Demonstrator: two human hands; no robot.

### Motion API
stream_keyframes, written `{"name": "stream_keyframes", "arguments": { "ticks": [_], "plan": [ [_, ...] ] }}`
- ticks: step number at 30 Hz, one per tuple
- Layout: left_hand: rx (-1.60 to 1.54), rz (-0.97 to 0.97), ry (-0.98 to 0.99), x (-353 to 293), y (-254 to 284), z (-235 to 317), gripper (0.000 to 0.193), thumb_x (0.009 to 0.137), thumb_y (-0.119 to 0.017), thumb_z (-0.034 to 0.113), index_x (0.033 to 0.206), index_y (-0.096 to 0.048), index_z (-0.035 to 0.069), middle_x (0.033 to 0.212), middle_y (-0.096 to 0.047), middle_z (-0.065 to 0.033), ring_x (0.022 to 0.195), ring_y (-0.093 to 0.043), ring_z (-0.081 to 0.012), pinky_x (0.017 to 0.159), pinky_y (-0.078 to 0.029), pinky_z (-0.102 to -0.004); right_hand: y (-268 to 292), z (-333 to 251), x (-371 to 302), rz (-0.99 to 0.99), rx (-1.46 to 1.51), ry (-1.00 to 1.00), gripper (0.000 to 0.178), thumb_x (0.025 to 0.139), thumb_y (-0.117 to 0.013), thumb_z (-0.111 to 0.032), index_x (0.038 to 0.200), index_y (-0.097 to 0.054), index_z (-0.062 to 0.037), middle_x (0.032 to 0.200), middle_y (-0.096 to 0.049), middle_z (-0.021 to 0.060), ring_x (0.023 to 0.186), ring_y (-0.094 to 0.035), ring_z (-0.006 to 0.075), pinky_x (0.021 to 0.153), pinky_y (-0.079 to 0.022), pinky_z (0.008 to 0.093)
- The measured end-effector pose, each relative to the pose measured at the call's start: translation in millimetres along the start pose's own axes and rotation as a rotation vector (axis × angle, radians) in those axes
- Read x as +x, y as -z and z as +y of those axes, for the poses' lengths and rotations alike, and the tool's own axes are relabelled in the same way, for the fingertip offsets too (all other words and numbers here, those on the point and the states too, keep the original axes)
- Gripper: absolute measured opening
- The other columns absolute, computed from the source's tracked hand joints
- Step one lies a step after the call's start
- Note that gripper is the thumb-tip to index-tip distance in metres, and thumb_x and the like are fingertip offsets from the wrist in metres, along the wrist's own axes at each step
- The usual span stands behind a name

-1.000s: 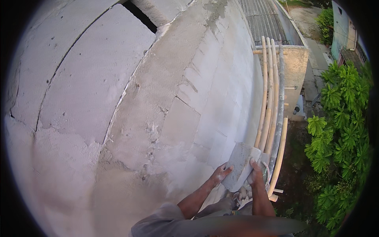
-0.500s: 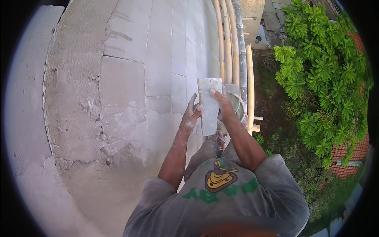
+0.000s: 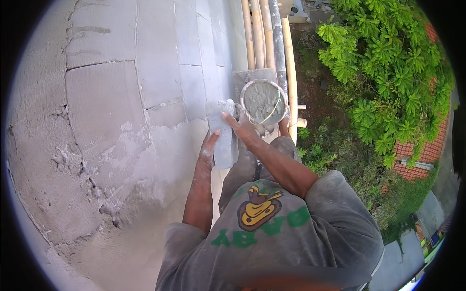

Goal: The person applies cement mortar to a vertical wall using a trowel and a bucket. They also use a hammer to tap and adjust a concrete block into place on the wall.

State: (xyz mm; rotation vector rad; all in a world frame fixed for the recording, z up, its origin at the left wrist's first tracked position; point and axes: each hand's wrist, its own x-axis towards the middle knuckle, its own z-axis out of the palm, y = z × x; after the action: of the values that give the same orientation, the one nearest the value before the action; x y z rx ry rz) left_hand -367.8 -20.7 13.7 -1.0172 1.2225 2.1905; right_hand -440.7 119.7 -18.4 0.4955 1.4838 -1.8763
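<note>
Between my two hands is a flat, pale grey rectangular slab (image 3: 224, 155), held upright near the wall. Its exact kind is not clear. My left hand (image 3: 208, 144) is closed on its left edge, thumb across the face. From the right, my right hand (image 3: 242, 128) grips the upper part, fingers on the face and edge. Just beyond my right hand stands a round bucket (image 3: 242, 101) with a pale rim and a thin greenish handle. Wet grey mortar (image 3: 261, 99) fills it. The plastered block wall (image 3: 104, 104) rises on my left, partly coated near its lower end.
Bamboo poles (image 3: 264, 34) and a dark pole (image 3: 278, 43) run ahead past the bucket. Another bamboo pole (image 3: 290, 72) edges the right side. Beyond it, far below, are leafy trees (image 3: 383, 87), bare ground and red tiled roofs (image 3: 417, 150).
The slab has moved left and lower, toward the wall, still in both hands. The mortar bucket, mostly hidden before, now shows fully. The whole view has shifted too.
</note>
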Motion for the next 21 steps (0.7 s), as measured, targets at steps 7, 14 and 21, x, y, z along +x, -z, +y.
{"name": "stream_keyframes", "arguments": {
  "ticks": [7, 14, 21],
  "plan": [
    [-0.401, 0.085, 0.286, -16, 50, -68, 0.054, 0.094, -0.057, 0.039, 0.135, -0.048, 0.006, 0.123, -0.06, -0.0128, 0.109, -0.059, -0.0276, 0.095, -0.048, -0.0429, 82, 144, 11, -0.217, -0.496, -0.243, 0.058, 0.087, -0.062, -0.048, 0.119, -0.061, 0.0001, 0.126, -0.058, 0.0237, 0.12, -0.054, 0.0363, 0.1, -0.042, 0.0396],
    [-0.447, 0.142, 0.389, -8, 85, -130, 0.059, 0.095, -0.053, 0.041, 0.139, -0.043, 0.004, 0.123, -0.059, -0.0153, 0.108, -0.06, -0.0293, 0.092, -0.05, -0.0441, 146, 160, 20, -0.079, -0.876, -0.317, 0.04, 0.088, -0.064, -0.039, 0.106, -0.067, -0.0035, 0.089, -0.07, 0.013, 0.081, -0.068, 0.0212, 0.077, -0.051, 0.0358],
    [-0.534, 0.111, 0.324, 19, 106, -172, 0.061, 0.094, -0.053, 0.042, 0.14, -0.042, 0.003, 0.125, -0.058, -0.0147, 0.11, -0.06, -0.0287, 0.092, -0.05, -0.0434, 144, 131, 92, 0.016, -0.964, 0.089, 0.033, 0.091, -0.062, -0.033, 0.105, -0.066, -0.003, 0.09, -0.069, 0.0168, 0.084, -0.068, 0.0294, 0.078, -0.052, 0.0389]
  ]
}}
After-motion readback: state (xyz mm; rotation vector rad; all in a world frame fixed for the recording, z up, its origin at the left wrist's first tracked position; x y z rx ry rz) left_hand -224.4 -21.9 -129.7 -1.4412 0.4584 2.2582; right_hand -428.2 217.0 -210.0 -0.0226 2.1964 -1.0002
